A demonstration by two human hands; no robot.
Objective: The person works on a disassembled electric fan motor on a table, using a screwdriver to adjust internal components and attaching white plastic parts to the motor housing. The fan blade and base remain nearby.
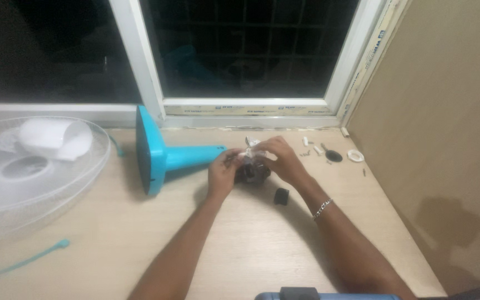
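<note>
A blue fan stand lies on its side on the wooden table, its round base to the left and its neck pointing right. At the end of the neck sits the dark fan motor with white parts on top. My left hand grips the motor from the left. My right hand, with a bracelet on its wrist, grips it from the right and above. A small black part lies on the table just below my right hand.
A white fan grille with blades lies at the left. Small screws and white parts, a black cap and a white ring lie at the right. A blue strap is at the front left. A window is behind, a wall on the right.
</note>
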